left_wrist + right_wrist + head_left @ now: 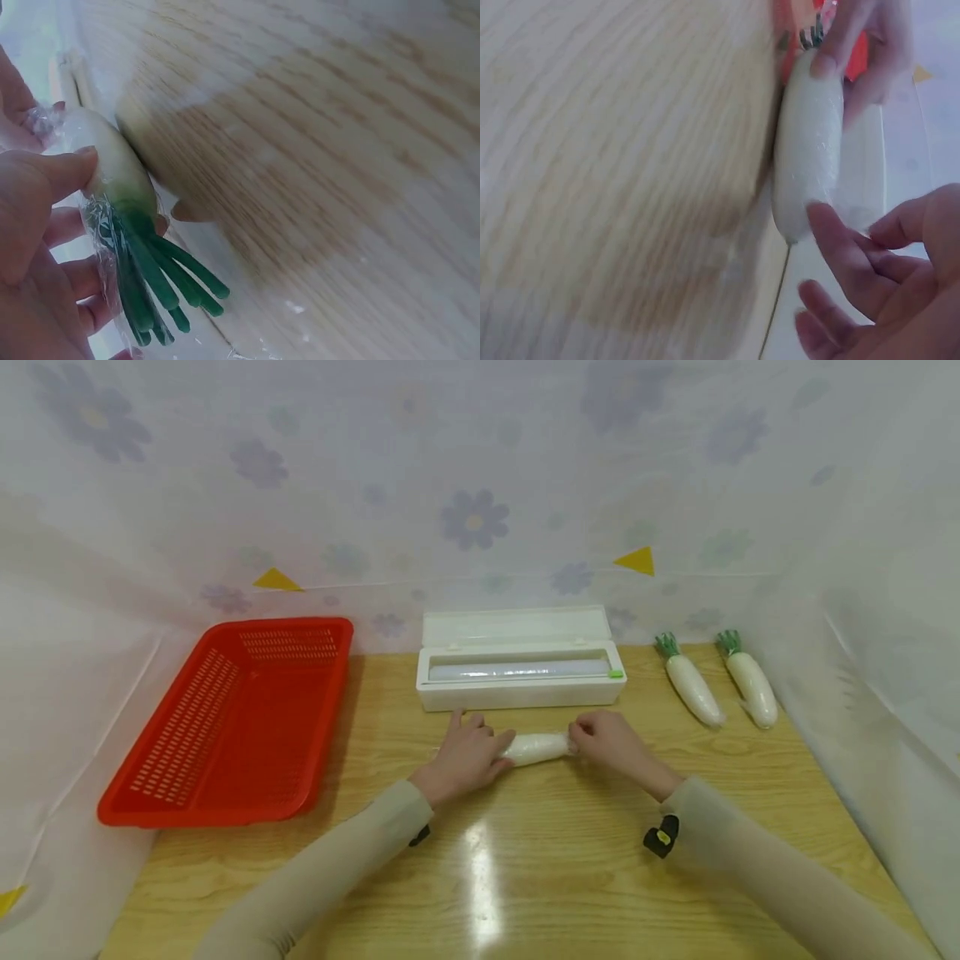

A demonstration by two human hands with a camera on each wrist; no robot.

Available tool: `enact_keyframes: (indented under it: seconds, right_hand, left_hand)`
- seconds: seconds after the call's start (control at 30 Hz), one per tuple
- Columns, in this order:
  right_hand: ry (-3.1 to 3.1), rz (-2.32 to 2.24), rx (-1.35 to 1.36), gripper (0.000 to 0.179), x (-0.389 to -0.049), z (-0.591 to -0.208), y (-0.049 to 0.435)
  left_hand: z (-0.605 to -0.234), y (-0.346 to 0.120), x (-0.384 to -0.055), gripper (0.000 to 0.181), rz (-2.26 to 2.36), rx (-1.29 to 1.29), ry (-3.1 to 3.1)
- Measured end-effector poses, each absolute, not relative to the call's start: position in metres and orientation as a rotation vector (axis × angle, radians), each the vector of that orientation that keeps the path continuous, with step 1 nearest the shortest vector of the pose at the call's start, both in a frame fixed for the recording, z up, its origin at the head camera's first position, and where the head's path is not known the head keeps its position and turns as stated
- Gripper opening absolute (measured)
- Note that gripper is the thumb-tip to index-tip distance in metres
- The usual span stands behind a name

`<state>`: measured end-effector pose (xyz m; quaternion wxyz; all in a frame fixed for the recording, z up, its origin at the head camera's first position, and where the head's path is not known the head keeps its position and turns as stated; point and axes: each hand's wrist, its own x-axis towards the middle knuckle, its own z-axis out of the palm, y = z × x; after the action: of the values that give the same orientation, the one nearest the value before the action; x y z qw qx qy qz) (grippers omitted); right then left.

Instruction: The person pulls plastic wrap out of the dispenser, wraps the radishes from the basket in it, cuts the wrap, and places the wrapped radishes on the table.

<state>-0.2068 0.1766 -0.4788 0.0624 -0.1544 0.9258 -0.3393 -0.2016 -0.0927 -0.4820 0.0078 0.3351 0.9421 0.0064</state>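
Note:
A white radish (537, 749) wrapped in clear film lies crosswise on the wooden table, in front of a film box. My left hand (467, 753) grips its leafy end, thumb on top and the other fingers along the far side. In the left wrist view, green stems (169, 281) stick out beyond that hand, with loose film (111, 277) around them. At the tapered end is my right hand (611, 747). In the right wrist view its index finger touches the radish (808, 150), while thumb and a finger pinch thin film, which is barely visible.
Behind the hands stands a white film box (517, 695), lid up, with a roll of film (517, 671) inside. A red basket (330, 727) is at the left. Two more radishes (693, 689) lie at the back right. Patterned white sheeting (360, 485) surrounds the table.

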Motion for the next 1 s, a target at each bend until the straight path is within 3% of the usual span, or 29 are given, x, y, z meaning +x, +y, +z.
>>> enact_keyframes:
  seconds: [0.1,0.2,0.43,0.7,1.0]
  right_hand:
    - [2.694,-1.109,-0.416,0.024,-0.208,-0.476,0.183]
    - [2.615,-1.143,-0.442,0.031,-0.21,-0.476,0.189]
    - [2.63,-1.096,-0.796,0.022,-0.211,-0.49,0.196]
    - [2.729,-1.16,-0.761,0.012,-0.219,-0.502,0.189]
    - [2.822,-1.009,-1.05,0.013,-0.222,-0.517,0.185]
  left_hand:
    - [-0.483,-0.094,-0.203,0.051,0.022,1.037,2.934]
    - [-0.484,-0.095,-0.206,0.052,0.021,1.032,2.922]
    - [-0.481,-0.095,-0.212,0.052,0.021,1.065,2.882]
    - [-0.476,-0.093,-0.215,0.05,0.058,1.097,2.857]
    - [-0.476,-0.093,-0.217,0.05,0.031,1.086,2.859]
